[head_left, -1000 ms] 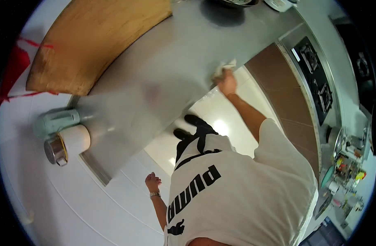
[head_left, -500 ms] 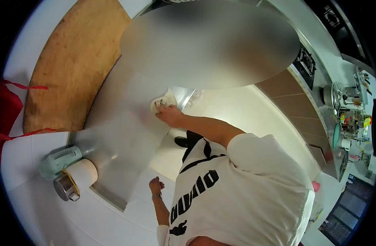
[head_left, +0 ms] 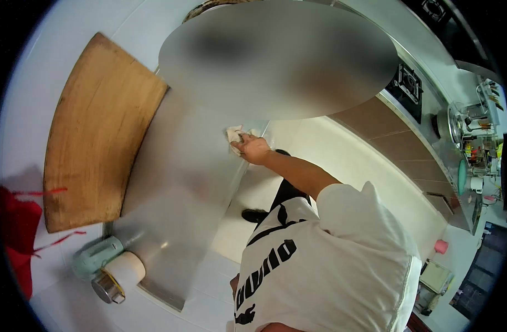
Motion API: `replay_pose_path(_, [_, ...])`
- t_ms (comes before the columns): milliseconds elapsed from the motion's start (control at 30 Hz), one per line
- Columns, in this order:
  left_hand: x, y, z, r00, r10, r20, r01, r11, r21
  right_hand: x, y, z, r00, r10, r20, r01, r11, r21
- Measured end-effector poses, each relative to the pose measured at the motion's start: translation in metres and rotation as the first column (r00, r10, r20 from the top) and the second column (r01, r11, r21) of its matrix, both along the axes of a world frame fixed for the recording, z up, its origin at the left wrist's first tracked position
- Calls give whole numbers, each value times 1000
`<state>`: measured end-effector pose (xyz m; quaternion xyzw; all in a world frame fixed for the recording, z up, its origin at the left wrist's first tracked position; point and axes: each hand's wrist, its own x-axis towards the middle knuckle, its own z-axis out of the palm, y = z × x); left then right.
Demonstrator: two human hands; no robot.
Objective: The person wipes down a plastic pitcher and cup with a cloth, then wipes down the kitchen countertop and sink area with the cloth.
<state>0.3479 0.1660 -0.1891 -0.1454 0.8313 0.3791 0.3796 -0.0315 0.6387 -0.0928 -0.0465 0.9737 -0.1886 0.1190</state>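
My right hand (head_left: 253, 149) presses a crumpled whitish cloth (head_left: 235, 138) onto the metal counter (head_left: 176, 160), close to the edge over the floor. Its fingers are bent over the cloth. Only a sliver of my left hand (head_left: 234, 283) shows beside the white shirt; its fingers are hidden. A wooden board (head_left: 101, 138) lies along the wall side of the counter. At the counter's near left end are a pale green appliance (head_left: 97, 257) and a white container with a metal end (head_left: 126, 269).
Red fabric with strings (head_left: 16, 238) hangs at the left. Brown cabinets (head_left: 386, 138) run along the right under a black gas stove (head_left: 408, 86). A pot (head_left: 448, 124) and kitchen items stand farther along. My shoe (head_left: 254, 215) is on the floor. A blurred oval hides the upper middle.
Since the first frame my right hand has moved left along the counter with the cloth, then slightly right again. My left hand has slipped mostly behind the shirt. The view has shifted.
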Motion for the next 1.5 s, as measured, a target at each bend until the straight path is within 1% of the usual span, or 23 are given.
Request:
replay_pose_path(33, [-18,13,3,975,195,105,-205,974,100,-9,20,2,1000,-6,-3,6,1000,-2])
replay_pose_path(100, [-57,44,9,650,645,402,-751,626,210,-28,62,4,999,-19,-25,19,1000,-9])
replay_pose_path(200, [-125,108,33,421,768,483,-906,386,174,-64,129,-12,996,-36,-81,36,999,-4])
replay_pose_path(367, [-222,257,100,774,622,114,-626,780,-9,-128,253,-21,979,-170,-117,176,983,46])
replay_pose_path(467, [-244,300,121,872,478,108,-479,878,-16,-156,327,-15,927,-352,-132,370,916,156])
replay_pose_path(633, [-233,309,131,915,388,109,-380,921,-88,-166,424,-39,690,-663,-291,703,709,54])
replay_pose_path(700, [-222,293,122,936,319,148,-311,947,-79,-157,427,-35,681,-731,-35,714,674,-190])
replay_pose_path(733, [-218,281,112,943,298,150,-289,954,-78,-156,411,-57,565,-824,-33,760,536,-366])
replay_pose_path(767, [-217,267,101,991,123,58,-121,992,-41,-154,399,-97,662,-725,-188,670,686,-285])
replay_pose_path(833, [-210,238,85,967,-221,-129,221,975,-16,-130,351,-133,674,-716,-183,627,685,-372])
replay_pose_path(900, [-214,221,75,795,-515,-322,528,848,-51,-94,295,-129,620,-772,142,679,437,-590])
replay_pose_path(933, [-220,219,72,661,-628,-411,655,750,-93,-78,272,-104,572,-659,488,736,150,-660])
replay_pose_path(967, [-227,220,73,653,-637,-410,664,742,-94,-63,243,-126,572,-639,513,713,79,-696])
replay_pose_path(1033, [-247,235,77,948,-262,-179,268,963,10,-55,229,-147,565,-625,539,690,0,-723])
replay_pose_path(1100, [-266,262,86,975,206,88,-206,978,-14,-52,238,-134,578,-541,612,686,-85,-723])
replay_pose_path(1133, [-275,275,93,878,432,205,-426,902,-75,-57,255,-118,576,-554,602,694,-58,-717])
replay_pose_path(1167, [-282,288,98,862,472,186,-465,882,-82,-69,283,-93,575,-569,588,701,-29,-713])
replay_pose_path(1233, [-295,306,103,895,409,178,-402,912,-77,-92,330,-59,565,-799,208,629,253,-735])
replay_pose_path(1300, [-303,317,103,924,341,172,-332,940,-81,-119,377,-22,476,-845,-242,589,511,-626])
replay_pose_path(1367, [-305,329,103,927,318,196,-303,947,-105,-137,418,20,553,-754,-354,676,655,-338])
replay_pose_path(1400, [-306,334,104,930,312,197,-295,949,-110,-145,436,19,548,-760,-350,682,648,-339])
replay_pose_path(1467, [-309,340,107,909,332,250,-303,941,-150,-160,470,13,708,-542,-454,625,780,43])
replay_pose_path(1500, [-309,338,107,911,328,250,-296,942,-155,-162,486,3,705,-549,-450,630,776,40])
